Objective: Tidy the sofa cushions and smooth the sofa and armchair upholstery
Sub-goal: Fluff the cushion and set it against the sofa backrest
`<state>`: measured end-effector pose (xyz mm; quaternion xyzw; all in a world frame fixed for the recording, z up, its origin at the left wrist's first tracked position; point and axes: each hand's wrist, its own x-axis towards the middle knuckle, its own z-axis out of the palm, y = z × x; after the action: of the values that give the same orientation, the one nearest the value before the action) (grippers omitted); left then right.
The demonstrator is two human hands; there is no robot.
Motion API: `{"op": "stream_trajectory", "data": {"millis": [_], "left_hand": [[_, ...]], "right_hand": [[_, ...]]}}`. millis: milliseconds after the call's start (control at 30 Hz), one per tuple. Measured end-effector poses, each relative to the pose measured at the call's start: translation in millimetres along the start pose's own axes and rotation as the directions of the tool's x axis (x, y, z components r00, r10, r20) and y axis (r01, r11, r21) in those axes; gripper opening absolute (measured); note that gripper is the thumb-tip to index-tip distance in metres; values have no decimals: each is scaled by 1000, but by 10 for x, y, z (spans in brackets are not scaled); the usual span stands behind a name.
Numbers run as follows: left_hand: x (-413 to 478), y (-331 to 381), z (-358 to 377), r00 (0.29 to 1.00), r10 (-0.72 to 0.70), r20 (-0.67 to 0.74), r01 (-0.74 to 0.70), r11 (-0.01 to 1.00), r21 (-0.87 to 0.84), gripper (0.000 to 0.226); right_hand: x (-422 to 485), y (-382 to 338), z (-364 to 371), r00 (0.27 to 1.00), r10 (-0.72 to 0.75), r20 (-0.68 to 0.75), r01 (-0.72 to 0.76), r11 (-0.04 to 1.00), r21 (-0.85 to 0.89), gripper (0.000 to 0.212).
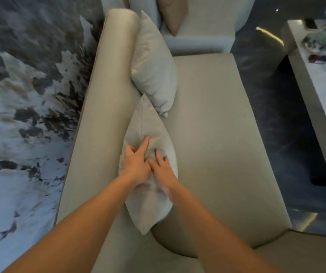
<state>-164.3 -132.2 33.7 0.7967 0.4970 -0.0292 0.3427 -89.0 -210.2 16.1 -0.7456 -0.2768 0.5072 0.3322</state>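
A beige sofa (213,123) runs away from me, its backrest (103,107) on the left. Two grey cushions lean on that backrest. The near cushion (148,205) stands on edge under both hands. My left hand (136,164) presses on its top with fingers spread, the index finger stretched forward. My right hand (163,168) lies flat beside it on the same cushion, fingers apart, and is slightly blurred. The far cushion (154,64) rests untouched beyond it. At the far end stands a pale armchair (197,40) with a brown cushion (173,12) on it.
A marbled dark and white wall surface (24,99) lies behind the backrest on the left. Dark glossy floor (272,99) runs along the sofa's right side. A pale coffee table (319,99) with plants and small items stands at the right.
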Motion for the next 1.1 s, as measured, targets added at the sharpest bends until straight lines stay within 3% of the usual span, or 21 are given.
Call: {"op": "stream_trajectory", "data": {"millis": [33, 100, 233, 400, 467, 533, 600, 633, 700, 767, 833, 967, 1100], "left_hand": [[-114, -30, -17, 999, 18, 34, -17, 1000, -24, 68], [-122, 126, 54, 999, 34, -14, -34, 999, 9, 69], [-802, 131, 119, 973, 228, -42, -213, 949, 231, 64], [-855, -130, 188, 900, 433, -54, -386, 848, 364, 49], [-966, -248, 186, 878, 479, -20, -426, 799, 424, 53], [-1234, -428, 218, 892, 451, -30, -402, 820, 407, 55], [-1572, -584, 333, 927, 372, -47, -333, 874, 355, 55], [-1667, -633, 371, 944, 325, -55, -291, 902, 320, 55], [-1976, -774, 533, 964, 244, -103, -204, 933, 296, 58], [-2276, -944, 733, 952, 292, -88, -239, 893, 381, 51], [-2595, -1073, 935, 925, 363, -111, -268, 832, 485, 50], [-3156, -1038, 1301, 962, 208, -179, -95, 864, 494, 66], [-3454, -884, 1562, 983, 128, -133, -37, 842, 538, 78]], "right_hand": [[-181, -30, 45, 1000, 2, -27, -3, 1000, -29, 54], [-251, 67, -75, 999, 3, -39, 1, 994, 109, 53], [-902, 352, -147, 978, 206, -35, -184, 928, 325, 49], [-1079, 858, -276, 958, 284, -47, -288, 950, -124, 24], [-1300, 1061, -352, 946, 324, 9, -310, 912, -267, 19], [-1715, 1276, -304, 930, 362, 56, -290, 820, -493, 24], [-2176, 1589, -130, 967, 253, -1, -195, 740, -644, 30], [-2316, 1699, -53, 989, 127, -76, -144, 707, -693, 35], [-2515, 1843, 87, 978, -73, -196, -110, 615, -781, 40], [-2542, 1930, 136, 945, -193, -263, -93, 612, -785, 43], [-2583, 1984, 162, 933, -248, -261, -65, 596, -800, 44], [-3016, 2267, 221, 932, -308, -192, -8, 512, -859, 55], [-3353, 2515, 171, 951, -292, -104, 59, 500, -864, 66]]}}
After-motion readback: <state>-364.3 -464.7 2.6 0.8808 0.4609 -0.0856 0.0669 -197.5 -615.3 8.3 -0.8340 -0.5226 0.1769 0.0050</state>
